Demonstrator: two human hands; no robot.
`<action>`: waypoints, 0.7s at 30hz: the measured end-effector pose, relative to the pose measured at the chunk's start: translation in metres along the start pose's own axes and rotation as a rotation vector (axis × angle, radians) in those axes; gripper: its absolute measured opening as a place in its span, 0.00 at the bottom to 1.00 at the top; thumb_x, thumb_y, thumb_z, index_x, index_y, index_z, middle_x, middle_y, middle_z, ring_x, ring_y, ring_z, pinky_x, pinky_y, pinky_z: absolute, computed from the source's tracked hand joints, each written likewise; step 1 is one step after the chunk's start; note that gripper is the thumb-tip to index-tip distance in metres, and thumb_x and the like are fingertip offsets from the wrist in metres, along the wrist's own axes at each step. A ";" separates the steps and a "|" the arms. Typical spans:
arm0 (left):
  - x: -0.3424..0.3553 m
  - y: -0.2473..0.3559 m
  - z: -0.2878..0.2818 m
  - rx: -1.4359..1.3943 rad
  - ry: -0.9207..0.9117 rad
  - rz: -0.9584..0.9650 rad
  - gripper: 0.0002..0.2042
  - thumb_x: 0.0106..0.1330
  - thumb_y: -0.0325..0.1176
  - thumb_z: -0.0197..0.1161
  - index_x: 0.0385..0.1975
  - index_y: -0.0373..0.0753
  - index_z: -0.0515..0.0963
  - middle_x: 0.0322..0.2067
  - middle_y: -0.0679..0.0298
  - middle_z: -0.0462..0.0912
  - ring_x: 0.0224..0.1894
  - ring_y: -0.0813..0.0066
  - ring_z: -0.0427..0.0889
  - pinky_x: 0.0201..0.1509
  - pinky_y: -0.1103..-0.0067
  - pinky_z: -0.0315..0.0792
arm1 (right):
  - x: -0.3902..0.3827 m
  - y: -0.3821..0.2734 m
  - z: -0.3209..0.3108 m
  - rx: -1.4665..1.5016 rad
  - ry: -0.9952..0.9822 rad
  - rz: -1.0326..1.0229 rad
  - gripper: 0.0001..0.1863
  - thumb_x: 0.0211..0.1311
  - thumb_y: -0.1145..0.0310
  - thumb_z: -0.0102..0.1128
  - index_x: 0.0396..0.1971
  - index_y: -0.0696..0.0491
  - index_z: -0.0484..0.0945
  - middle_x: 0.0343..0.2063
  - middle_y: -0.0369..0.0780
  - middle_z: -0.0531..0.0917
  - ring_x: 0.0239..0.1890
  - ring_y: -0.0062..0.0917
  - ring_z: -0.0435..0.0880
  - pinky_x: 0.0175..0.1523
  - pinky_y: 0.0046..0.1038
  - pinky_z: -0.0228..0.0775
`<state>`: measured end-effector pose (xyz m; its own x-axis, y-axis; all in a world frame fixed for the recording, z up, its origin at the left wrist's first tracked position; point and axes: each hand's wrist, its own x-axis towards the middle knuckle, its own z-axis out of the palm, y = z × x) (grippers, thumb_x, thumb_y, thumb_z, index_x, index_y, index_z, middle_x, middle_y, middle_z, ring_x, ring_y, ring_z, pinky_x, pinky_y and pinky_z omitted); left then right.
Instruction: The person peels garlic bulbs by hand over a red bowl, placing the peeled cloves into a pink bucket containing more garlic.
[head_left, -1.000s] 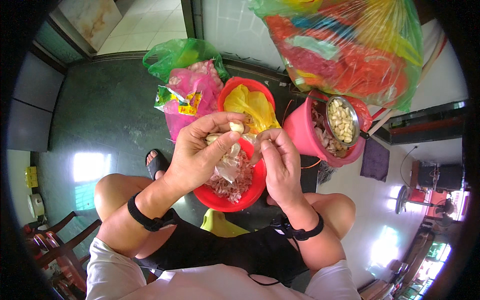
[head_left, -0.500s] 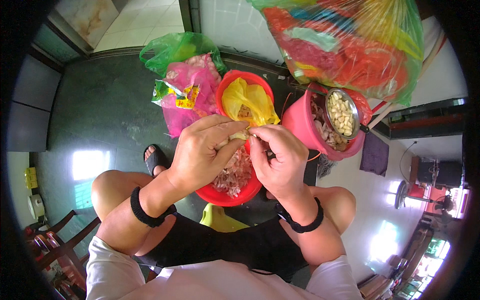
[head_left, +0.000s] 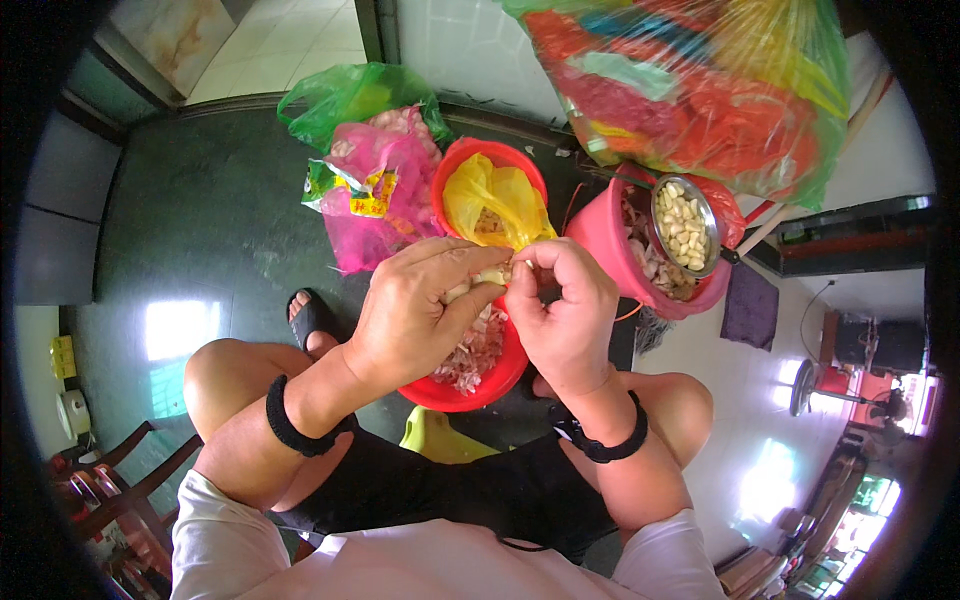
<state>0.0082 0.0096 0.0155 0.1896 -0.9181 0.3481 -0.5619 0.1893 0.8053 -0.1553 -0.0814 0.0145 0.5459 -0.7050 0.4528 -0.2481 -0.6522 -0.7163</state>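
Pale rounded garlic (head_left: 491, 275), left hand (head_left: 412, 305)

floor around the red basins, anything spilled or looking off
Small pale scraps lie loose on the dark floor beyond the far red basin, outside any container, so they look dropped; too small to identify.

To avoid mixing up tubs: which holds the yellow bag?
The far red tub, beside the pink net bag. The near red tub holds loose skins; the third tub is pink.
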 end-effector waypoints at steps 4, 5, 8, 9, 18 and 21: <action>0.003 0.006 -0.001 -0.196 -0.020 -0.093 0.14 0.66 0.24 0.71 0.51 0.32 0.84 0.43 0.52 0.89 0.44 0.60 0.89 0.49 0.71 0.81 | -0.002 -0.002 -0.002 0.381 -0.013 0.328 0.02 0.71 0.77 0.58 0.40 0.58 0.78 0.26 0.36 0.80 0.28 0.16 0.80 0.35 0.24 0.73; 0.002 0.005 0.000 -0.302 -0.022 -0.115 0.15 0.67 0.23 0.69 0.53 0.33 0.84 0.44 0.56 0.89 0.45 0.67 0.88 0.50 0.74 0.80 | -0.002 -0.002 -0.002 0.381 -0.013 0.326 0.02 0.71 0.77 0.58 0.40 0.58 0.78 0.26 0.36 0.80 0.28 0.16 0.80 0.35 0.24 0.73; -0.001 0.007 -0.004 -0.511 -0.047 -0.209 0.15 0.70 0.21 0.67 0.56 0.34 0.83 0.46 0.61 0.88 0.47 0.76 0.86 0.52 0.78 0.78 | -0.006 0.003 -0.004 0.525 -0.003 0.444 0.03 0.73 0.76 0.54 0.39 0.59 0.76 0.26 0.34 0.76 0.27 0.13 0.72 0.32 0.21 0.66; -0.002 0.008 -0.006 -0.614 -0.071 -0.282 0.15 0.71 0.21 0.66 0.57 0.34 0.83 0.46 0.63 0.88 0.48 0.78 0.84 0.53 0.79 0.77 | -0.008 0.007 -0.005 0.524 -0.002 0.442 0.03 0.73 0.76 0.54 0.39 0.59 0.76 0.26 0.34 0.76 0.27 0.13 0.72 0.32 0.21 0.66; 0.001 0.006 -0.013 -0.216 0.000 -0.034 0.16 0.64 0.21 0.70 0.53 0.34 0.85 0.42 0.55 0.87 0.44 0.62 0.88 0.50 0.73 0.80 | 0.004 -0.012 -0.012 0.115 0.017 -0.027 0.06 0.65 0.76 0.66 0.39 0.58 0.80 0.36 0.44 0.83 0.30 0.32 0.84 0.37 0.30 0.77; 0.003 0.006 -0.012 -0.149 -0.003 -0.017 0.16 0.62 0.20 0.71 0.51 0.33 0.85 0.41 0.54 0.87 0.43 0.59 0.88 0.49 0.72 0.81 | 0.004 -0.011 -0.016 0.077 -0.009 -0.113 0.07 0.62 0.78 0.68 0.40 0.57 0.83 0.36 0.43 0.84 0.32 0.33 0.86 0.38 0.31 0.79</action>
<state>0.0148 0.0123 0.0269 0.1957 -0.9225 0.3327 -0.4331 0.2230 0.8733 -0.1631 -0.0815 0.0333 0.5741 -0.6257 0.5282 -0.1231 -0.7037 -0.6998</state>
